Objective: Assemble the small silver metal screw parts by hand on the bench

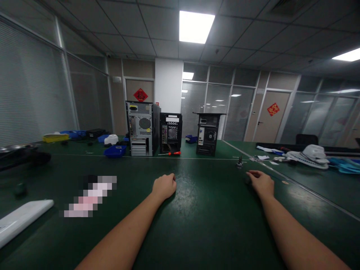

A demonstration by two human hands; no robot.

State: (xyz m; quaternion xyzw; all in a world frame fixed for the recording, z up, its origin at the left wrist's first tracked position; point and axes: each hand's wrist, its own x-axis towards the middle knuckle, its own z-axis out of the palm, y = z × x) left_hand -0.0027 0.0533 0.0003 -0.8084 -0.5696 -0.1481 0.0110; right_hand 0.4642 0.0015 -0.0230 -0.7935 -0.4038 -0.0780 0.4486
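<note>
On the green tabletop, my left hand rests in a loose fist, and nothing shows in it. My right hand lies farther right with its fingers curled. A small dark shape is at those fingertips, too dim to name, and I cannot tell whether it is gripped or only touched. Just beyond it stands a small metal piece. Three computer cases stand at the back with their rear sides facing me: a tall grey one, a black one and another black one with a flat panel on top.
A red-handled screwdriver lies before the middle case. Blue trays and a yellow tray are at the left back. A white object lies at the left front. On the right are a white hat and blue cloth.
</note>
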